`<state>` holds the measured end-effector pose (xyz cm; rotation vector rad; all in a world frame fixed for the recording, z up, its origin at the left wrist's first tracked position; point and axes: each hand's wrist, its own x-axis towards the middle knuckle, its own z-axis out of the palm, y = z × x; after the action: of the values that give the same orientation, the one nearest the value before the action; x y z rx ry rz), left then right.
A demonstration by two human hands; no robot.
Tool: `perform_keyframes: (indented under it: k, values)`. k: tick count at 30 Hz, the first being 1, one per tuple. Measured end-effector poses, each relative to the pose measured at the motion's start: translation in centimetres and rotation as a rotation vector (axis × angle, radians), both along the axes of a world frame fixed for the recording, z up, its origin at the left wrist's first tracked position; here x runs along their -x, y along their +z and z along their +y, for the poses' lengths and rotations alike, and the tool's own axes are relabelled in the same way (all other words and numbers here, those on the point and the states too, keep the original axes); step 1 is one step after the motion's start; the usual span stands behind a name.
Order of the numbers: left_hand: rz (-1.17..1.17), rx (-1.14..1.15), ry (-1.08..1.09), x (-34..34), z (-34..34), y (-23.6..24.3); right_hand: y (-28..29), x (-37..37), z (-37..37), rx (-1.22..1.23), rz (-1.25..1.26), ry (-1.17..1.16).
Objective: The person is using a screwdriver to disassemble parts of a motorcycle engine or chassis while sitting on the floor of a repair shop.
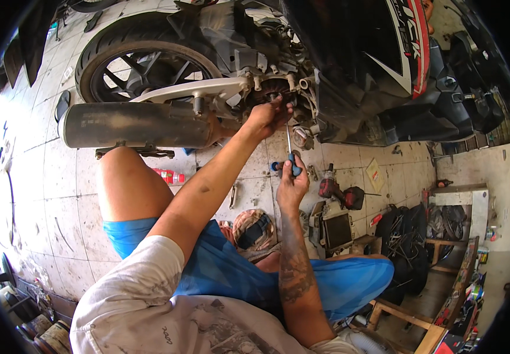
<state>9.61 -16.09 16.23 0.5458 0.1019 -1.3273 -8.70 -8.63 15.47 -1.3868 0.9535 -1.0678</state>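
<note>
In the head view, a screwdriver is being gripped by the right hand, its blue handle being wrapped by the curled fingers and thumb. Its slim metal shaft is being pointed away from the right fingers, up toward the left ones; whether its tip is touching anything cannot be told, as that end is being lost beside the left hand. The left hand is being held against the opened side of a motorcycle engine, its fingers being bent in front of a dark, round, finned part. Whether anything is being pinched by these fingers cannot be told, since their tips are being partly hidden.

To the left of the left fingers, a long, scuffed muffler is being seen, and beyond it a spoked wheel with a black tyre. To the right of the left fingers, a black body panel with a red and white stripe is being shown.

Just to the right of the right fingers, a red and black power drill is being supported by the tiled floor. Well to their left, a red bottle is being partly covered, and below and to the left of them a bundled cloth is being seen.
</note>
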Motion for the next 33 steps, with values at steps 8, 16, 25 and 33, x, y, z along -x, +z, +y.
perform_keyframes:
  k: [8, 16, 25, 33]
  values:
    - [-0.198, -0.008, -0.091, 1.0, 2.3, 1.3, -0.3, -1.5, -1.1, 0.118, 0.186, -0.086]
    - [-0.633, -0.052, -0.352, -2.4, 4.1, -1.1, 4.7, 4.8, -3.7, -0.009, 0.41, 0.071]
    - [-1.884, -0.475, -1.474, 1.3, 10.9, -20.2, 17.0, 10.2, -1.7, 0.131, 1.301, 0.834]
    - [-1.82, -0.942, -0.796, 4.3, 10.1, -16.0, 20.9, 18.0, -2.9, 0.097, 1.363, 0.804]
